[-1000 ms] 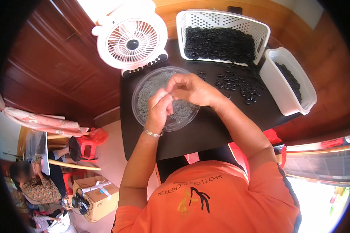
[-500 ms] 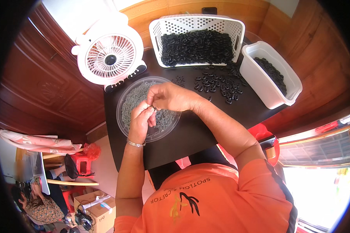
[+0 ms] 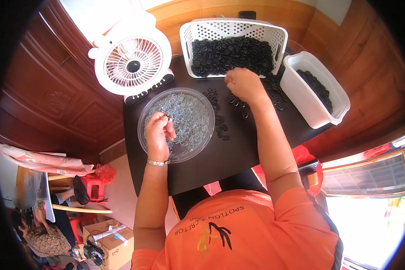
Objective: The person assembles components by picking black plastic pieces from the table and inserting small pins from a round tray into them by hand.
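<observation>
My left hand (image 3: 157, 135) is over the near left part of a round clear tub (image 3: 141, 139), its fingers curled. A small black piece (image 3: 167, 117) shows between its thumb and forefinger. Many short, slender grey pieces (image 3: 186, 117) fill the tub. My right hand (image 3: 246, 85) is in front of the white perforated basket (image 3: 281, 40), fingers bent together; anything in them is hidden. Beneath and beside it, loose black oval pieces (image 3: 235, 101) lie on the dark table (image 3: 216, 162). The basket holds a heap of similar black pieces (image 3: 231, 54).
A pink and white fan (image 3: 133, 66) stands left of the basket. To the right is a white plastic bin (image 3: 310, 101) with more black pieces. Black pieces (image 3: 220, 126) also lie along the tub's right side. A person (image 3: 45, 236) sits at the lower left, near a cardboard box (image 3: 114, 247).
My hands have parted. The right one has moved away, right and toward the basket, while the left stays over the tub, slightly left and lower. The view has shifted a little.
</observation>
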A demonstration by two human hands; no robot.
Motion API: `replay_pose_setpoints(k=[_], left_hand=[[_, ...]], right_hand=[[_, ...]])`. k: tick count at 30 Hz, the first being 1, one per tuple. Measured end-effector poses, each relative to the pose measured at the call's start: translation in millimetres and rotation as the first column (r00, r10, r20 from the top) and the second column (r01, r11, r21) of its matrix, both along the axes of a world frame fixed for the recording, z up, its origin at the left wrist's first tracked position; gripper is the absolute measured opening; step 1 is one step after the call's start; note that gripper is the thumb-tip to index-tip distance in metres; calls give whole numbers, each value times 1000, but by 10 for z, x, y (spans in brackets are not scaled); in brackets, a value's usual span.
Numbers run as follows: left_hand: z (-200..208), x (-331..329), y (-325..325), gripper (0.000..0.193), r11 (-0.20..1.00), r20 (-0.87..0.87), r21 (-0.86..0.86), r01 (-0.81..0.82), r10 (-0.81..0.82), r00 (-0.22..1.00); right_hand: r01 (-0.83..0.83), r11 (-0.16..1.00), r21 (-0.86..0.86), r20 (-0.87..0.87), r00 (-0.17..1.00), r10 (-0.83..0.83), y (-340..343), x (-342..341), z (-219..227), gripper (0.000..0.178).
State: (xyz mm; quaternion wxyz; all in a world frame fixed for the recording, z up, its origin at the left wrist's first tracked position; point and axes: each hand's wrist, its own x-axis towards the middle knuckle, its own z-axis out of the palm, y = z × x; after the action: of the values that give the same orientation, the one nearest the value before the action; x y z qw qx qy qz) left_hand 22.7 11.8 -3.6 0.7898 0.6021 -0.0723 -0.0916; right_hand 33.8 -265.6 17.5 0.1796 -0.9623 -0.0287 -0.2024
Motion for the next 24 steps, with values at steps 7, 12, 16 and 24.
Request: replay_pose_setpoints(k=[7,12,16,24], left_hand=[[27,-5,29,15,1000,4,27,-7,6,1000],[27,-5,26,15,1000,4,8,0,0,1000],[26,-3,15,15,1000,5,0,4,-4,1000],[6,-25,28,14,993,-10,-107,43,-45,999]], right_hand=[[100,993,-66,-335,935,-117,-126,75,-143,17],[85,988,-125,-342,931,-124,-19,125,-153,20],[92,979,-185,-291,946,-143,51,203,-213,22],[50,999,8,-92,995,-49,113,301,-377,19]])
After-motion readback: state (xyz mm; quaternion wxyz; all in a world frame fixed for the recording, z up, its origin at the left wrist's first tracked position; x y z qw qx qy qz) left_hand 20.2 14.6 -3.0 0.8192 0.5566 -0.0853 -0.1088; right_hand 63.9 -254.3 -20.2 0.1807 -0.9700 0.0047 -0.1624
